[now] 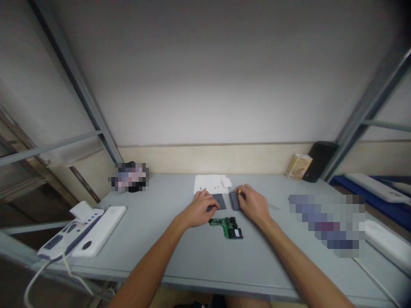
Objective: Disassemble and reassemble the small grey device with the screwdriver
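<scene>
My left hand (203,208) is closed with curled fingers at the left edge of a dark grey flat casing piece (221,202); its fingers hide part of that edge. In my right hand (254,202) is a thin dark tool with a yellow end (239,192), which looks like a screwdriver; most of it is covered by the fingers. That hand also rests against a second dark grey casing piece (234,202). Just in front of both hands lies a green circuit board (226,226) with black parts and a white label.
Behind the hands is a white sheet (205,182) with several small dark bits and a white object (226,182). A power strip (69,233) and white power bank-like block (101,231) lie left. A yellow box (298,167) and black case (319,161) stand back right.
</scene>
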Tool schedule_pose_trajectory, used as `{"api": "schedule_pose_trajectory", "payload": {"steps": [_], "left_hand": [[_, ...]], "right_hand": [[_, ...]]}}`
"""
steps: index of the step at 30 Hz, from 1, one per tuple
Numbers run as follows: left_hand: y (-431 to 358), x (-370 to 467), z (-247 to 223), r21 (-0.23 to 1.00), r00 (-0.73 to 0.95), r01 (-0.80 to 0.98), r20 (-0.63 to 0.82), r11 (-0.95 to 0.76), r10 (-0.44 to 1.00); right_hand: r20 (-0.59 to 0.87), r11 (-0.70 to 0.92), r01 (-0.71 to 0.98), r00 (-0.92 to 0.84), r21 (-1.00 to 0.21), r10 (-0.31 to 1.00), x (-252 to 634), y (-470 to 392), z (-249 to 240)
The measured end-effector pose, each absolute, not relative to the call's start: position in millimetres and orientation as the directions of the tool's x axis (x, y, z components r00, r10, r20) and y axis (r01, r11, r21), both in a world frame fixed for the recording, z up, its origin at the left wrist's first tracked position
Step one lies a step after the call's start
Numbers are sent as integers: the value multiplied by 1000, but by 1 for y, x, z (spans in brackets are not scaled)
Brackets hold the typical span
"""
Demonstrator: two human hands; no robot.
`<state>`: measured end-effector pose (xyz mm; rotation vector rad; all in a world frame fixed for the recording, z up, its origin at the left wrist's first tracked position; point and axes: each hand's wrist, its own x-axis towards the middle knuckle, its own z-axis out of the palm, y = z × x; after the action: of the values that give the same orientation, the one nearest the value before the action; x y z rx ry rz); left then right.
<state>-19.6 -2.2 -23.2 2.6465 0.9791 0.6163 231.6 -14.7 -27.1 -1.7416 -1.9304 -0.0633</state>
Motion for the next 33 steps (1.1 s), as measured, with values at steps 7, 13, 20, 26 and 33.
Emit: {"api": "schedule_pose_trajectory", "payload": {"steps": [7, 13, 20, 26, 33], "left_hand": [[-3, -20, -24, 364, 688, 556, 304, -747, 659], [-3, -17, -25, 358, 634, 577, 370, -734, 679], [4, -21, -25, 355, 497, 645, 478, -677, 724], [10, -26, -27, 362, 513, 644, 449, -674, 732], [-3, -21, -13, 376, 601, 541, 453, -752, 659]], "right_hand": [[406, 158, 938, -20, -308, 914, 232, -14, -28], [406, 164, 935, -23, -315, 913, 232, -15, -27], [389, 154, 937, -21, -313, 921, 230, -17, -23], [381, 139, 941, -11, -310, 925, 230, -17, -24], [405, 146, 943, -14, -298, 914, 229, -17, -26]]}}
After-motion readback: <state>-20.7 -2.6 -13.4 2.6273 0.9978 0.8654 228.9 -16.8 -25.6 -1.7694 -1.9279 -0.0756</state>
